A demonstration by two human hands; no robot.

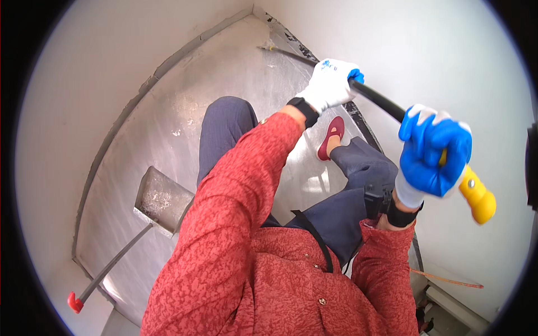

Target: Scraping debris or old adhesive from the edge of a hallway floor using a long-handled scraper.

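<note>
A long-handled scraper runs slantwise across the upper right, with a dark shaft (380,101) and a yellow end grip (479,195). My left hand (330,84), in a white glove with blue coating, is wrapped around the shaft partway down. Higher up, my right hand (435,155) in the same kind of glove is closed around the tool at its yellow grip. The small scraper head (265,48) rests on the floor near the far corner, beside some pale debris. The exact shape of its blade is too small to tell.
A metal dustpan (164,197) with light scraps in it lies at my left; its long handle (117,262) ends in a red cap. White walls meet the grey, scuffed floor (227,71) along chipped skirting. An orange cord (447,279) is at lower right.
</note>
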